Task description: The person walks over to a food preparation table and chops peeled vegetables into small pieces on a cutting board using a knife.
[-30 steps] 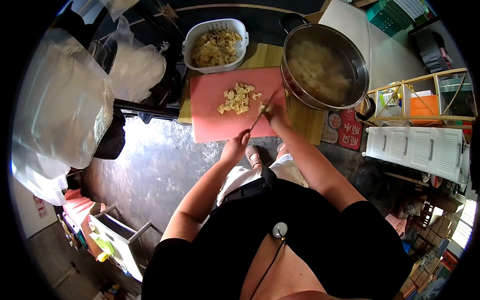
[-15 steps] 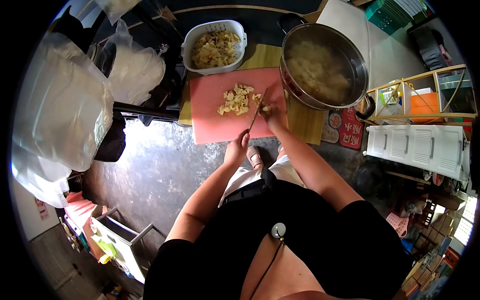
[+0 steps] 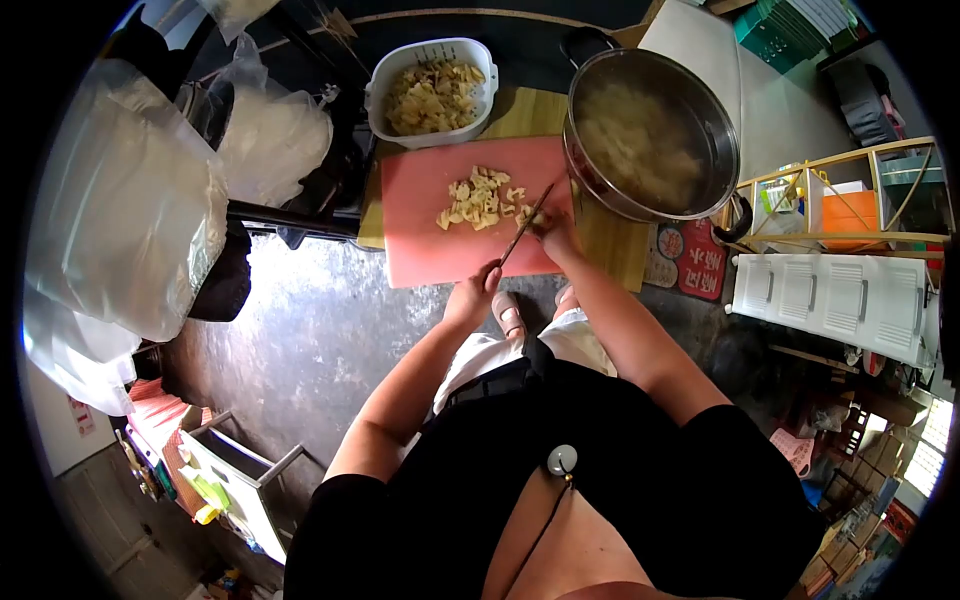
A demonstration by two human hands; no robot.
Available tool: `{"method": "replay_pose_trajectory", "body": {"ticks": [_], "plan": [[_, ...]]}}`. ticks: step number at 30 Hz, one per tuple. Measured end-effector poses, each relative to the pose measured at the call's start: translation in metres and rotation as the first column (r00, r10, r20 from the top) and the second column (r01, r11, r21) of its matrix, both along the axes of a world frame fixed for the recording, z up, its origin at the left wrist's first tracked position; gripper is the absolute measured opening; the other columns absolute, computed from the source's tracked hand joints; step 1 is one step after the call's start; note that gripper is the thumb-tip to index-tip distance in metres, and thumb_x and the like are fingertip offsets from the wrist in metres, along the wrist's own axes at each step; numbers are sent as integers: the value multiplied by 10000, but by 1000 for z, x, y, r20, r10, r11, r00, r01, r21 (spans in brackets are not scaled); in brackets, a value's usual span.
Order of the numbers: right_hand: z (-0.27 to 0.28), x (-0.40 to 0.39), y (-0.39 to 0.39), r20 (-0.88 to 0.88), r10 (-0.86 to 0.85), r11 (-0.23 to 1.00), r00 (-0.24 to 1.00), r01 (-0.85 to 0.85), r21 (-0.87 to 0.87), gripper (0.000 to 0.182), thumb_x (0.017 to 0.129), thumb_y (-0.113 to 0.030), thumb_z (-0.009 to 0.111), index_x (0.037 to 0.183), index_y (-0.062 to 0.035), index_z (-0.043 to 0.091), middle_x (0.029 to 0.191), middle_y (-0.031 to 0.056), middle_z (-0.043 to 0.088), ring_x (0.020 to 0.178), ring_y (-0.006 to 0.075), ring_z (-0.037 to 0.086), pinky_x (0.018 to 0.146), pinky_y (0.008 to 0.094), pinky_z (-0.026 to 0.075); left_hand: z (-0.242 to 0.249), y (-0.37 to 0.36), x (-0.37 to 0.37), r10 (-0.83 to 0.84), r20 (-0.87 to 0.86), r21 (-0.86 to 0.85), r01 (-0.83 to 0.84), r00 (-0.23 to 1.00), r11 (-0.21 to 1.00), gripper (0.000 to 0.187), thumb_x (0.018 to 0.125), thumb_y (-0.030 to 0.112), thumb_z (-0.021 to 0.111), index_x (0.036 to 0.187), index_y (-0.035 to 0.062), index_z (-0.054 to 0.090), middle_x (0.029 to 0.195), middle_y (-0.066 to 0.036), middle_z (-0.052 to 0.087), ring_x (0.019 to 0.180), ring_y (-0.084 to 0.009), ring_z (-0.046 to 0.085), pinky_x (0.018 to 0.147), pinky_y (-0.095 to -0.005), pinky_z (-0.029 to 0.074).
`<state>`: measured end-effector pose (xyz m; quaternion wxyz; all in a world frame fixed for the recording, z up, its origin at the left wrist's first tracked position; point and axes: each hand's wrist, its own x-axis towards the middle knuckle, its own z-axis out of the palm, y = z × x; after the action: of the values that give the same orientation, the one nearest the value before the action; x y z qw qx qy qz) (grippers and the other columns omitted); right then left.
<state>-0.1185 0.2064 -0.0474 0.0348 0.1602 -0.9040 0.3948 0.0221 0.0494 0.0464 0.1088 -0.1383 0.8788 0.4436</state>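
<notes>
Pink cutting board — knife beside right hand fingertips.

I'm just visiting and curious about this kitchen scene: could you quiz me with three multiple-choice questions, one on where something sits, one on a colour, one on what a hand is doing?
1. Where does the white plastic basket of cut pieces sit?
A. beyond the cutting board
B. on the floor
C. inside the pot

2. What colour is the rectangular cutting board?
A. green
B. pink
C. black

3. What is the left hand doing?
A. resting flat on the board
B. lifting the pot
C. gripping the thin-bladed knife

Answers:
1 A, the basket stands at the board's far edge, left of the large round steel pot.
2 B, the board is pink under the pile of pale cut pieces.
3 C, the left hand is closed on the knife's handle, with the right hand at the blade's tip.
</notes>
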Motion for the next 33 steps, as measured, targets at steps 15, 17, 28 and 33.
{"method": "replay_pose_trajectory", "body": {"ticks": [15,17,28,33], "plan": [[-16,5,8,659,135,882,740,213,-420,398,743,-55,682,1106,-49,519,1025,54,582,763,141,589,539,239,511,25,-6,4,257,177,443,-310,950,841,384,958,372,366,1160,69,488,517,13,377,403,-85,354,379,-246,314],[-62,2,12,496,113,916,861,103,-388,390,740,-59,687,1096,-52,529,1019,53,587,781,135,584,540,248,509,33,-5,8,193,6,378,-181,981,908,394,958,360,361,1176,60,492,521,9,388,406,-83,355,384,-247,315],[-64,8,3,486,-43,941,873,200,-275,295,692,-152,707,928,-28,579,827,151,631,783,298,605,656,375,475,14,14,6,38,186,-183,-4,982,983,403,915,444,397,1220,206,509,901,-207,630,840,-410,593,712,-479,469],[-55,16,-3,583,-53,918,810,270,-292,277,735,26,654,960,-31,503,796,65,568,618,149,578,440,275,499,5,16,8,41,147,-232,-6,988,973,408,919,431,402,1255,208,467,896,-210,620,795,-406,588,679,-465,472]]}}
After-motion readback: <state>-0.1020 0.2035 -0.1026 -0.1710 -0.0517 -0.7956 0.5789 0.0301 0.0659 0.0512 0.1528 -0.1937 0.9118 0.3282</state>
